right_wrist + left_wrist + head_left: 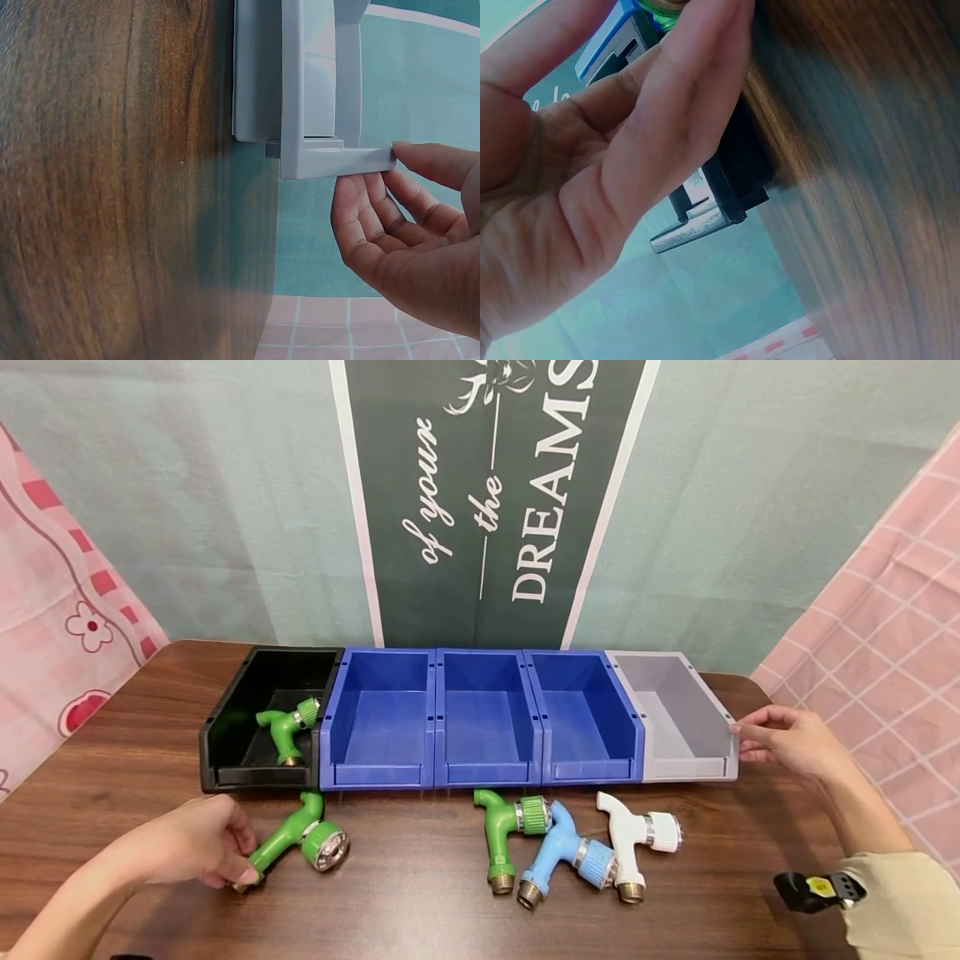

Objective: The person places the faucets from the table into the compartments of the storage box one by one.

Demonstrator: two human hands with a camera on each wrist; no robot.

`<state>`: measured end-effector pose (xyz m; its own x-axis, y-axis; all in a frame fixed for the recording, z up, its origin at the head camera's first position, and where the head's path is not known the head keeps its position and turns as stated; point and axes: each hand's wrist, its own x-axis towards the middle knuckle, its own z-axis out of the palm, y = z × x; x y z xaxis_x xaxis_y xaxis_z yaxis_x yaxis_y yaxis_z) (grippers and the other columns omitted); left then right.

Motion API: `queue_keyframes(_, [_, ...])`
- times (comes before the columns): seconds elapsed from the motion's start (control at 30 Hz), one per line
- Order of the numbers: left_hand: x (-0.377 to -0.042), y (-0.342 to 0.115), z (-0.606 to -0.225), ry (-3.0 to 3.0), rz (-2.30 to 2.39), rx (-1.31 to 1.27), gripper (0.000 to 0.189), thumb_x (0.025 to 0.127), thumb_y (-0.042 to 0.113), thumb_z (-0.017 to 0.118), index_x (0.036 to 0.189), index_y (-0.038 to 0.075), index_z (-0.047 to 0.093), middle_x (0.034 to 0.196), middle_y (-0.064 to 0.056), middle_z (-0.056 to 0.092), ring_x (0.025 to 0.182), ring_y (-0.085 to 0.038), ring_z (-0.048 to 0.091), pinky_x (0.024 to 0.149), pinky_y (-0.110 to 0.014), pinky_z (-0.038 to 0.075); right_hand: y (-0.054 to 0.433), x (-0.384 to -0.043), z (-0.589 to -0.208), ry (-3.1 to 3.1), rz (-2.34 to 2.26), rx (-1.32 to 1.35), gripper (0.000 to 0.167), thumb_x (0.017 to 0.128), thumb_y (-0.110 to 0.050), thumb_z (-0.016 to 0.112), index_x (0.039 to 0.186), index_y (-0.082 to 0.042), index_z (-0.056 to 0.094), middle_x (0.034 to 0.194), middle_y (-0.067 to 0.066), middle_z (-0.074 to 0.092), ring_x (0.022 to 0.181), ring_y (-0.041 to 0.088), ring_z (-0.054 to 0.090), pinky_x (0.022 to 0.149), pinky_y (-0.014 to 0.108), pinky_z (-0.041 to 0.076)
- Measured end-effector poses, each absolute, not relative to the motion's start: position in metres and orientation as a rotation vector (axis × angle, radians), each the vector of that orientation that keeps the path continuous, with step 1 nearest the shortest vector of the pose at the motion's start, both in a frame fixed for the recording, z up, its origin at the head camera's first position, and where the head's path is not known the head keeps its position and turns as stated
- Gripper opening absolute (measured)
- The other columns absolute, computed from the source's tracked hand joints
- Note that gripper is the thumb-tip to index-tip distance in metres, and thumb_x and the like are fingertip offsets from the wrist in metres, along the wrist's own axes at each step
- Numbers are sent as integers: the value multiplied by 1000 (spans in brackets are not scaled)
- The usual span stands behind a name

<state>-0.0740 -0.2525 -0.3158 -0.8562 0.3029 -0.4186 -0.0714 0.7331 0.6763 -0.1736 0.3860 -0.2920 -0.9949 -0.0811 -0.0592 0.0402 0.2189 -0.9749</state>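
Observation:
My left hand (pixel 198 843) pinches a green faucet (pixel 288 837) by its threaded end, in front of the black bin (pixel 258 777). The faucet's spout points toward that bin and its round knob faces right. In the left wrist view, curled fingers (pixel 679 97) hide most of the faucet. At the far right, my right hand (pixel 795 743) holds the side rim of the grey bin (pixel 690 768). The right wrist view shows the thumb on top of the rim of the grey bin (pixel 337 161) and the other fingers against its outer side. Another green faucet (pixel 285 735) lies inside the black bin.
Three blue bins (pixel 382 774) stand in a row between the black and grey ones. On the wooden table (pixel 390 910), in front of them, lie a green faucet (pixel 497 839), a light blue faucet (pixel 558 852) and a white faucet (pixel 624 839). A curtain (pixel 255 527) hangs behind.

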Motion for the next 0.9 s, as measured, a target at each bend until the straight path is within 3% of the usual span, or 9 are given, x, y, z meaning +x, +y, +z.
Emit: queue_keyframes(0.9, [-74, -254, -315, 2358, 1036, 242, 21, 70, 9, 77, 74, 2, 58, 63, -3, 59, 61, -17, 57, 51, -28, 52, 387, -175, -292, 2392, -1893, -48, 20, 85, 6, 59, 74, -10, 66, 67, 3, 61, 56, 14, 61, 54, 27, 54])
